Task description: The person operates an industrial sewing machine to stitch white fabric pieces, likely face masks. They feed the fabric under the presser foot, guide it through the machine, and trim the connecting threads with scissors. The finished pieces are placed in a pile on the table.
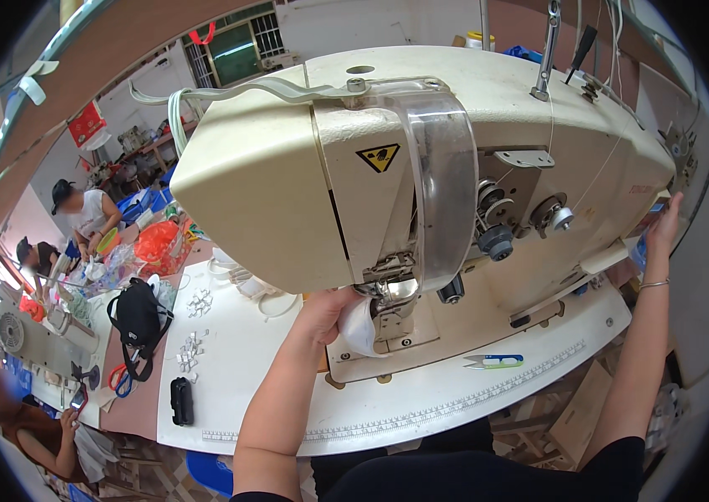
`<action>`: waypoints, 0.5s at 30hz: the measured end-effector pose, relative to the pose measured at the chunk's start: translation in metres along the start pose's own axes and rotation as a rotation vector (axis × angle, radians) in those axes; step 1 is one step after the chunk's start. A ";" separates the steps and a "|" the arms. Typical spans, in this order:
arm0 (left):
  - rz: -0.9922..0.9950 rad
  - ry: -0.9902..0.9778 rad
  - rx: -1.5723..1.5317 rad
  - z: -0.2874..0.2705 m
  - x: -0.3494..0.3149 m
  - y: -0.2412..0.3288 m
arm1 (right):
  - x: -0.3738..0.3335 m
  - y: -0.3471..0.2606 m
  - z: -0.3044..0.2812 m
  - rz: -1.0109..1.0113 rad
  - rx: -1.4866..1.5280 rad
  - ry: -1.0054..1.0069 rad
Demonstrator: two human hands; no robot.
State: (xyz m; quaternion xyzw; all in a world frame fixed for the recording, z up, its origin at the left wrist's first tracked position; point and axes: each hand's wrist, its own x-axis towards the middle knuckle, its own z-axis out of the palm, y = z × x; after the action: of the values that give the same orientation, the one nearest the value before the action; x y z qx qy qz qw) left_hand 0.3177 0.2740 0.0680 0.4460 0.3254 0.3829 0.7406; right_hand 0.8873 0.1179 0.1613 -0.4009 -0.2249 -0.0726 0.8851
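A large cream industrial sewing machine [241,197] fills the middle of the view. Low at its needle end, my left hand [328,315] is closed on a small white fabric piece [360,330], beside the presser foot [396,293]. The fingertips are partly hidden behind the fabric and the machine head. My right hand [664,226] reaches to the far right end of the machine, against its side. Most of its fingers are out of sight there, and what they touch is hidden. Blue-and-green thread snips [495,361] lie on the white table in front of the machine bed.
Left on the table are small white pieces [190,351], a black case [181,402], white straps [258,289] and a black bag [138,318]. Red-and-blue scissors [122,381] lie further left. A ruler strip [455,412] follows the front edge. Several people work at the left.
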 end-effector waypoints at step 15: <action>0.081 0.045 -0.158 0.013 -0.042 -0.034 | -0.386 -0.006 0.105 0.711 -0.234 -1.365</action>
State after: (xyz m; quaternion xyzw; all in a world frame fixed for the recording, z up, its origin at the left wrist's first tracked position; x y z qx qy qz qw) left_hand 0.3173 0.2225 0.0479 0.3900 0.2924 0.4469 0.7501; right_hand 0.5076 0.1719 0.0495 -0.4956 -0.5689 0.4552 0.4727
